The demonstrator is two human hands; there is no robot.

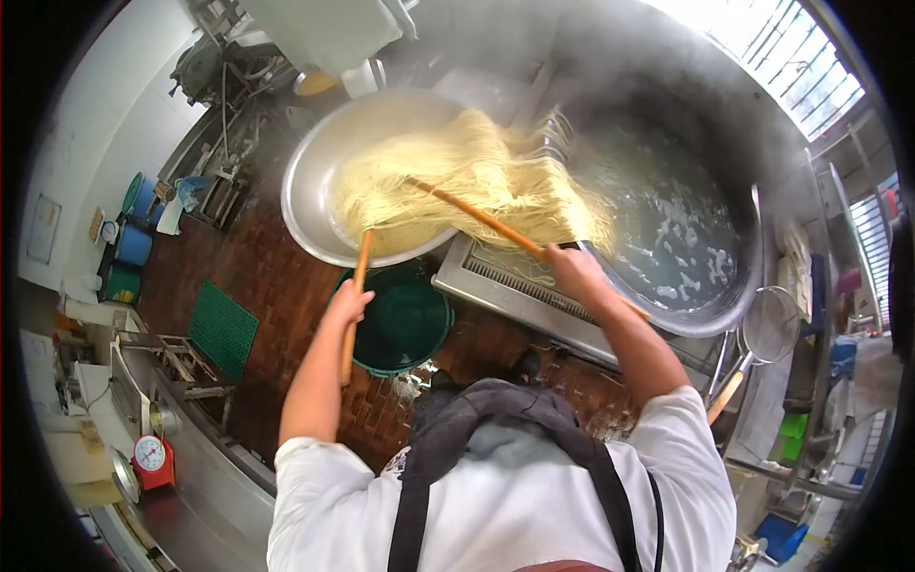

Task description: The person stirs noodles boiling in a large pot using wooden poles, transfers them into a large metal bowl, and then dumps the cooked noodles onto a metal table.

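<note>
My left hand [351, 303] is wrapped round a wooden stick [361, 263], its far end at the near edge of a heap of pale yellow noodles [477, 181]. Another wooden stick [477, 216] is gripped by my right hand [576, 274] and slants up and left into the noodles. The heap lies partly in a wide metal bowl [303, 205] and stretches right to the rim of a large pot [739, 305] of cloudy, foamy water [658, 219]. Noodles hide the sticks' tips.
A green tub [405, 319] stands below the bowl. Beside it is a metal grated ledge [524, 283]. A strainer [770, 324] rests right of the pot. Steam rises at the back. A red scale [152, 459] sits on the left counter, and a green mat [222, 329] lies on the floor.
</note>
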